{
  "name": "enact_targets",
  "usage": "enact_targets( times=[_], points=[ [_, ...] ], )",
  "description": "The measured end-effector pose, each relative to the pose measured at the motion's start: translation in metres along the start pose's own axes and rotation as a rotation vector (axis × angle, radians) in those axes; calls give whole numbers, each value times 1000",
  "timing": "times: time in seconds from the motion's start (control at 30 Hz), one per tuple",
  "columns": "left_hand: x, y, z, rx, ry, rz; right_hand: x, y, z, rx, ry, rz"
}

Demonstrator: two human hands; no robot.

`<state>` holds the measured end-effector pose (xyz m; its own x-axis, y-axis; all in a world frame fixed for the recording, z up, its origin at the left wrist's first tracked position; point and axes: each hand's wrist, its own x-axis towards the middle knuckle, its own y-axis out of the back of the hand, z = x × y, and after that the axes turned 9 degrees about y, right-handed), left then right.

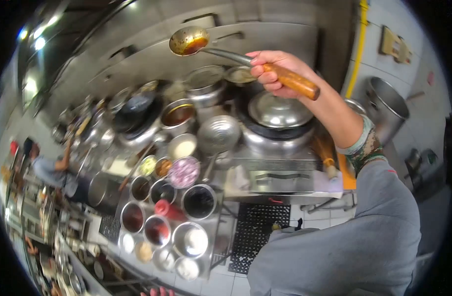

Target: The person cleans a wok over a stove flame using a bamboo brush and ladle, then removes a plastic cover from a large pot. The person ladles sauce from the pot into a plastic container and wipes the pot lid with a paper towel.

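My right hand (280,69) is closed round a ladle (189,42), gripping it where the metal neck meets the wooden handle. The ladle is raised high above the stove, and a little reddish-brown oily liquid lies in its bowl. Below my right hand, a domed metal lid (280,109) covers a wok on a burner. Only fingertips of my left hand (157,292) show at the bottom edge; they look apart, with nothing visible in them, and the rest is out of frame.
A perforated skimmer (218,134) lies beside a pot of dark red liquid (178,113). Several seasoning containers, with chopped purple onion (183,172) among them, fill a metal stand. A black floor mat (258,232) lies below. Another person (51,167) stands at far left.
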<state>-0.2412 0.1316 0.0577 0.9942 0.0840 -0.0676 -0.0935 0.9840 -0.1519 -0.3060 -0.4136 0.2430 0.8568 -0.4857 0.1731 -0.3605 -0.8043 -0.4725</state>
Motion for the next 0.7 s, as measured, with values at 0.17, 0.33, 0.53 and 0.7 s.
enact_targets(
  times=[0.17,0.33,0.53,0.7],
  points=[
    [39,-113,-17,-66,-39,-337,-92,90,-65,22,98,275],
    [34,-211,-52,29,18,-456,-187,136,-107,57,180,487],
    [45,-252,-91,96,281,-746,-278,179,-145,128,239,737],
    [39,-269,-98,234,177,-970,-327,223,-171,53,305,1002]
  ],
)
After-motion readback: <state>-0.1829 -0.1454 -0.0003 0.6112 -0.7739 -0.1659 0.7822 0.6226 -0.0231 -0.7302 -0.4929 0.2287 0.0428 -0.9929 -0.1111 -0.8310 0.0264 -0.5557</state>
